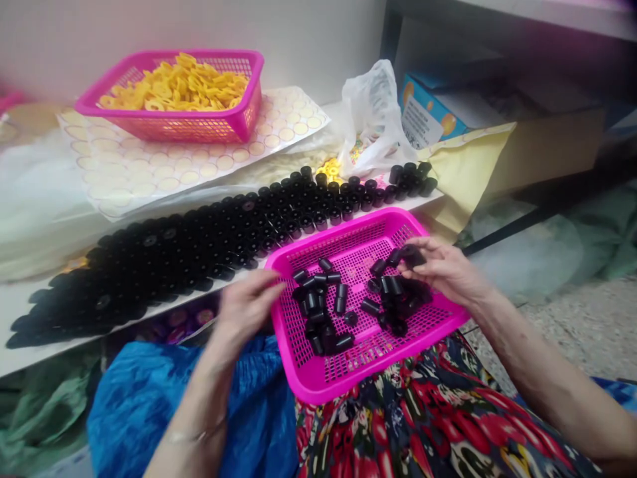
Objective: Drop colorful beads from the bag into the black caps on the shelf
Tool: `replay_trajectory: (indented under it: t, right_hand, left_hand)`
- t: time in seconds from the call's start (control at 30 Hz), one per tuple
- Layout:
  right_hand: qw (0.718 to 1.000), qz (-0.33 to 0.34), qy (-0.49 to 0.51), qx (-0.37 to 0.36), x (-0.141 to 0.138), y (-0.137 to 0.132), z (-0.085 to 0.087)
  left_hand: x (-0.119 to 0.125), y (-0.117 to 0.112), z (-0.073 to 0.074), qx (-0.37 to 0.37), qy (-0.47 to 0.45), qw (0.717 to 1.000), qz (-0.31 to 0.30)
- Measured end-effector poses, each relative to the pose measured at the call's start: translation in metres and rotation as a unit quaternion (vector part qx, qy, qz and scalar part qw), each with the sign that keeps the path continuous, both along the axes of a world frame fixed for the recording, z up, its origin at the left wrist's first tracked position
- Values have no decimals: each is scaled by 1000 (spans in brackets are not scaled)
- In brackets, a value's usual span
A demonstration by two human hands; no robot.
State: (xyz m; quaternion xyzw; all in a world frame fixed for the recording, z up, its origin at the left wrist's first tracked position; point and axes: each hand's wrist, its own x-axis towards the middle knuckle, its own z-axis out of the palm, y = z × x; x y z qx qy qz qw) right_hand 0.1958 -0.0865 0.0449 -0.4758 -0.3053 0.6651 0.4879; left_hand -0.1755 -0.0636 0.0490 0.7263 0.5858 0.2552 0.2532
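A bright pink plastic basket (298,388) rests on my lap with many short black cylinders (341,299) lying loose inside, in a left and a right heap. Over the right end of the basket, my right hand (442,269) pinches a black cylinder (412,256) between thumb and fingers. My left hand (249,302) is at the basket's left rim, smeared by motion, so I cannot tell whether its fingers hold anything. Beyond the basket, many black cylinders (219,232) stand upright in packed rows along a white table (30,352).
A second pink basket (239,126) full of yellow flat pieces (184,86) stands on sheets printed with circles (279,136). A white plastic bag (371,113), a blue box (432,109) and yellow paper (472,172) lie to the right. A blue bag (144,398) hangs below the table edge.
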Motion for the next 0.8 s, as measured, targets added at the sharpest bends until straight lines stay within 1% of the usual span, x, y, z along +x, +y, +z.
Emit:
replay_trajectory:
  t: [0.03,0.07,0.1,0.13,0.17,0.23,0.33,0.43,0.47,0.5,0.53,0.57,0.6,0.67,0.73,0.8]
  right_hand:
    - [1000,3,22,-14,0,-6,-3]
    - [999,10,43,-27,-1,-11,-5]
    - [997,18,65,-37,-2,-15,-7]
    - [995,25,87,-44,-3,-18,-8]
    - [993,29,109,-46,-4,-20,-9]
    - [988,29,146,-41,-4,-23,-9]
    - [983,26,181,-25,-2,-25,-12]
    - [986,32,162,-4,-2,-27,-17]
    - [988,33,153,7,-2,-28,-17]
    - [988,35,147,19,-3,-28,-17]
    - [988,35,145,33,-5,-29,-16]
    - [987,34,148,47,-7,-28,-15]
    - [986,32,152,61,-9,-28,-13]
    - [984,30,156,79,-15,-25,-8]
    - [984,29,160,78,-22,-22,-5]
    - [984,29,162,67,-29,-19,-4]
  left_hand:
    - [24,6,-7,-25,52,996,-72]
    - [46,13,-13,-59,122,981,-138]
    - [66,20,-17,-84,182,964,-172]
    - [83,26,-21,-105,222,951,-188]
    - [95,31,-24,-119,250,941,-194]
    - [108,38,-29,-136,271,934,-188]
    - [109,42,-30,-152,266,935,-176]
    - [103,40,-25,-162,241,945,-151]
    - [102,37,-22,-164,222,951,-139]
    - [102,33,-20,-171,181,961,-121]
    - [103,28,-17,-186,117,970,-100]
    - [105,24,-15,-206,34,975,-75]
    - [108,19,-13,-230,-59,970,-51]
    - [116,11,-10,-267,-220,938,-13]
    - [124,6,-6,-277,-308,910,6]
    - [132,2,-2,-284,-373,883,19]
